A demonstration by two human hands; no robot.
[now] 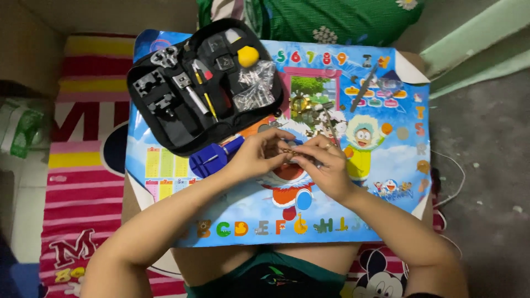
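The left hand and the right hand are pinching together a small golden part; the fingers are closed on it. A blue tool is lying just beside the left hand.

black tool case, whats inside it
The open black tool case holds metal watch tools in slots, a yellow-handled tool, a yellow ball and a clear bag of small metal parts. Whatever lies under the bag and tools is covered.

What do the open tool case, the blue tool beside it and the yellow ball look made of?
Tool case: black fabric, matte, likely nylon, with elastic loops. Blue tool: glossy moulded plastic, apparently. Yellow ball: smooth, matte, possibly rubber; hard to tell.
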